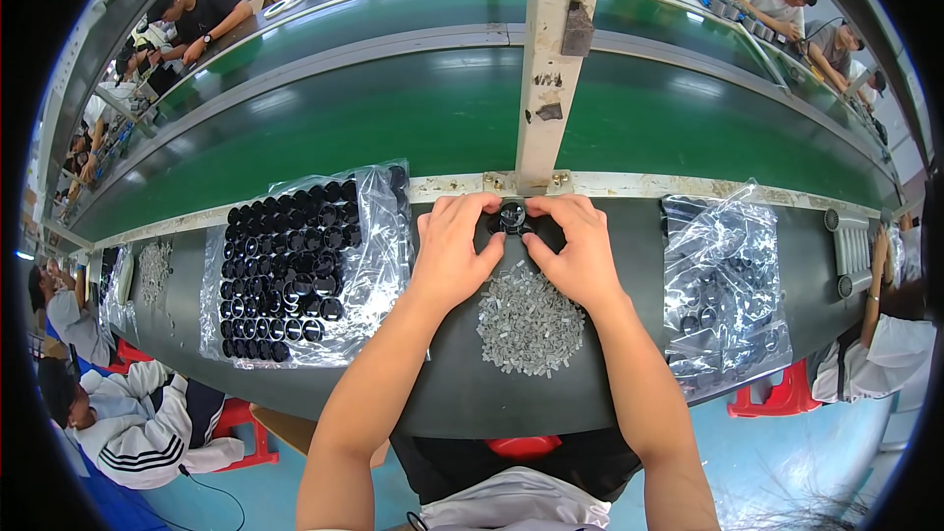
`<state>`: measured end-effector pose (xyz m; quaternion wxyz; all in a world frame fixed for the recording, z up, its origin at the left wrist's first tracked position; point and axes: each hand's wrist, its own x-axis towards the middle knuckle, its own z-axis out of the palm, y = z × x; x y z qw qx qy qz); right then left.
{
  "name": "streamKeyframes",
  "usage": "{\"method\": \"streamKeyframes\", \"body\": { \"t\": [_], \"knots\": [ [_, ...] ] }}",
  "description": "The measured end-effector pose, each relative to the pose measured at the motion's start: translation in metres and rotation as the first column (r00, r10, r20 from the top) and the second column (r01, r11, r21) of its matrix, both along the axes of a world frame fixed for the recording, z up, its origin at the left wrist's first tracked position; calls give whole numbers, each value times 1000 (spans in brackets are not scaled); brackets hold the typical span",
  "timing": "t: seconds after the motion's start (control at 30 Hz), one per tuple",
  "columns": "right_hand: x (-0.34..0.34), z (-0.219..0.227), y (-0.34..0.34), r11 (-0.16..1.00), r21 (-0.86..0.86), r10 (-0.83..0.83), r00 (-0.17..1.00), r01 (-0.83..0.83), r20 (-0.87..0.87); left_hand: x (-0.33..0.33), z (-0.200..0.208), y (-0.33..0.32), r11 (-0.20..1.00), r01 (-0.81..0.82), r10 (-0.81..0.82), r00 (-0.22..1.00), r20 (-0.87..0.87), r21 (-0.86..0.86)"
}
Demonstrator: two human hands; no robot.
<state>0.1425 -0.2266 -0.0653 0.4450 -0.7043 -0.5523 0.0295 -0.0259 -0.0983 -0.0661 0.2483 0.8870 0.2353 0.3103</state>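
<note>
Between my two hands, at the far edge of the dark table, is a small black round plastic cap [512,216]. My left hand [454,239] is closed on its left side, with thumb and index finger against the rim. From the right, my right hand [573,244] grips the same cap with thumb and forefinger. Other black parts seem to lie under or beside it, but my fingers partly hide them. Just nearer to me lies a heap of small translucent grey pieces [531,323].
To the left, rows of black round caps [285,270] lie on a clear plastic bag [383,236]. Another clear bag [725,285] with dark parts lies to the right. A white post [559,69] rises beyond my hands, before a green conveyor belt [413,103]. People sit on both sides.
</note>
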Motion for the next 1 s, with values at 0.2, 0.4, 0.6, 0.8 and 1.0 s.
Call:
{"method": "streamKeyframes", "body": {
  "t": [0.2, 0.4, 0.6, 0.8, 1.0],
  "knots": [
    [-1, -2, 1, 1000, -11, 0, 999, 1, 34, 1, 0, -1, 1000, 4, -4, 1000, 10, -2],
    [-1, -1, 1, 1000, -18, -2, 999, 3, 34, 1, -1, 0, 1000, 12, -13, 1000, 18, 11],
    [0, -2, 1, 1000, -16, -5, 1000, 5, 25, 1, -1, -1, 1000, 6, -6, 1000, 25, 20],
    [0, -3, 1, 1000, -15, -9, 999, 9, 33, 1, 2, -2, 1000, 1, -1, 1000, -14, 10],
    [-1, -2, 2, 1000, -12, -7, 1000, 7, 31, 0, 3, -2, 1000, -3, 3, 1000, -21, 3]
  ]
}}
